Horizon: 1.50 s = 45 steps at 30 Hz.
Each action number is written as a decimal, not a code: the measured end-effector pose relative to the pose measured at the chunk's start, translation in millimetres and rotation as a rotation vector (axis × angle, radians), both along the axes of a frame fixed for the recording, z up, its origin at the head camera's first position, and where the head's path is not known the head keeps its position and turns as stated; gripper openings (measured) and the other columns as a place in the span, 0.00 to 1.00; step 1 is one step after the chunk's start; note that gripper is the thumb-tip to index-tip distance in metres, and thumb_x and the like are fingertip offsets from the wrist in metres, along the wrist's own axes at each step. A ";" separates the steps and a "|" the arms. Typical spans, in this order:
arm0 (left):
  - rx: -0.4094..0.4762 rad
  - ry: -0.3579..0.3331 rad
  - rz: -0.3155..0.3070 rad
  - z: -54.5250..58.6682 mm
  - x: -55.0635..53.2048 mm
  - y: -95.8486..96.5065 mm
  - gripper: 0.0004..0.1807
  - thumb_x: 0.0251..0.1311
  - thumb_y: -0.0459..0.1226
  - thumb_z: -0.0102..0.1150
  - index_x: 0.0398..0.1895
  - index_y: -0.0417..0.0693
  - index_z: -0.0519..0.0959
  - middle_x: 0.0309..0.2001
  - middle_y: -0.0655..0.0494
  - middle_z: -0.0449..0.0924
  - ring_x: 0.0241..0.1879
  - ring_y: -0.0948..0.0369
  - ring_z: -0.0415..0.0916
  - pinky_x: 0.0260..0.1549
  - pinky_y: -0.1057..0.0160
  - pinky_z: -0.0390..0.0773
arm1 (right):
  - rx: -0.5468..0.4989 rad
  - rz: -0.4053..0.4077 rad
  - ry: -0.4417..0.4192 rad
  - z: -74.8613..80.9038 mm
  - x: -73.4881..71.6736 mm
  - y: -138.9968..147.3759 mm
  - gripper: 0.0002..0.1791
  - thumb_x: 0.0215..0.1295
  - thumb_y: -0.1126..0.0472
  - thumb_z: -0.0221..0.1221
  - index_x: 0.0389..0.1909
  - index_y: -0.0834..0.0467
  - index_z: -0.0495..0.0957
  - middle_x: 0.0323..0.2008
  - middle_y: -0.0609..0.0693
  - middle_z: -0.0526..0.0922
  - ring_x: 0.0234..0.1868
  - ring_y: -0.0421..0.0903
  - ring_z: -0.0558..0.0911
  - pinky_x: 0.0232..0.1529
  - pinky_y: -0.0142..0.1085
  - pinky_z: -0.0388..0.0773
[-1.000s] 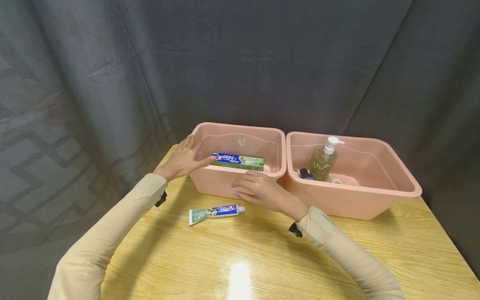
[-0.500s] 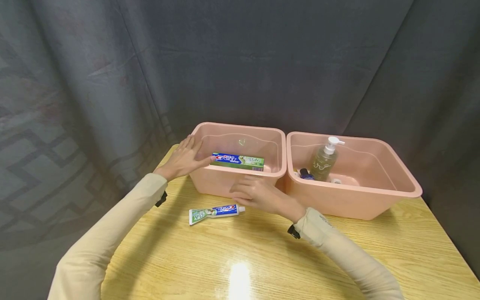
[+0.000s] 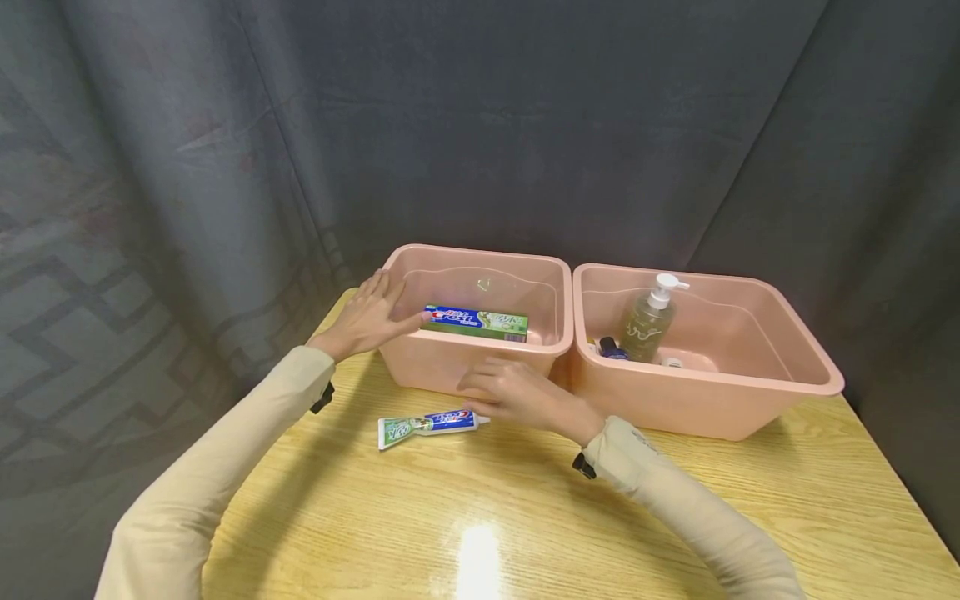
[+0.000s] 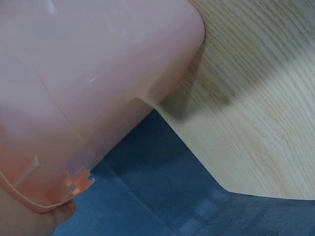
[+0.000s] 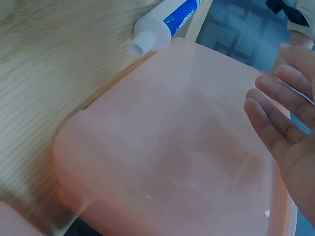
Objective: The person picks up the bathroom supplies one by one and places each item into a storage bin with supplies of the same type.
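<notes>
My left hand [image 3: 367, 321] rests on the rim at the left corner of the left pink bin [image 3: 408, 367], fingers extended and thumb stretched over the front rim. A blue-and-green toothpaste box [image 3: 480, 322] lies inside that bin. In front of the bin, a partly flattened toothpaste tube [image 3: 427, 425] lies on the table, its white cap [image 5: 141, 44] pointing right. My right hand [image 3: 517, 396] hovers just above and beside the cap, its fingers relaxed. In the right wrist view its palm and bent fingers [image 5: 280, 83] hold nothing, apart from the tube.
A second pink bin [image 3: 712, 408] stands close on the right, holding a clear pump bottle [image 3: 645, 327], a dark-blue capped item [image 3: 612, 350] and small, partly hidden things. A grey curtain [image 3: 525, 125] hangs behind the wooden table [image 3: 570, 533].
My right hand has come down from the left bin's front rim toward the tube's cap. The left hand, bins and tube have stayed in place.
</notes>
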<state>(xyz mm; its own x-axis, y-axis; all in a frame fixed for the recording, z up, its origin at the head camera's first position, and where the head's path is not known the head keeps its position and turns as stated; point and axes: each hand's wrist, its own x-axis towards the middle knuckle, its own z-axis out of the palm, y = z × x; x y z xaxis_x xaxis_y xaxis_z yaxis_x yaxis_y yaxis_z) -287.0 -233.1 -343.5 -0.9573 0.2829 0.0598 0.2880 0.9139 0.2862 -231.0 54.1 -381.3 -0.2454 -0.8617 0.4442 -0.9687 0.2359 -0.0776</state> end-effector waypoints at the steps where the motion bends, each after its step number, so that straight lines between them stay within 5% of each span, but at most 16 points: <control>1: -0.001 0.000 -0.001 0.2 -0.1 0.1 0.55 0.61 0.71 0.40 0.80 0.45 0.41 0.78 0.36 0.30 0.76 0.43 0.25 0.70 0.38 0.37 | 0.006 -0.005 -0.006 -0.6 -0.1 -0.2 0.12 0.64 0.59 0.67 0.46 0.58 0.84 0.43 0.48 0.85 0.46 0.44 0.81 0.51 0.33 0.78; 25: 0.004 -0.003 -0.005 -0.2 -0.9 0.4 0.54 0.62 0.69 0.42 0.80 0.46 0.41 0.78 0.36 0.30 0.76 0.43 0.25 0.70 0.38 0.36 | 0.194 -0.103 -0.138 -15.4 -2.0 -7.8 0.19 0.67 0.52 0.64 0.53 0.59 0.82 0.50 0.50 0.83 0.52 0.46 0.80 0.56 0.38 0.76; 45: -0.004 0.026 -0.022 0.0 -0.9 0.3 0.53 0.63 0.68 0.42 0.79 0.45 0.43 0.77 0.34 0.32 0.76 0.42 0.27 0.70 0.39 0.38 | 0.298 -0.110 -0.129 -31.1 -4.9 -23.4 0.22 0.65 0.49 0.65 0.54 0.57 0.81 0.53 0.51 0.82 0.54 0.48 0.80 0.58 0.40 0.75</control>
<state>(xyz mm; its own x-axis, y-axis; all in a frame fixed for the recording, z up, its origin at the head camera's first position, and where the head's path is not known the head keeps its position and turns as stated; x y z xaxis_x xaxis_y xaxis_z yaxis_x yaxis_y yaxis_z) -287.9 -232.9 -343.5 -0.9490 0.3040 0.0839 0.3153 0.9083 0.2750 -235.9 30.6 -412.4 -0.3821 -0.9140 0.1362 -0.9228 0.3694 -0.1100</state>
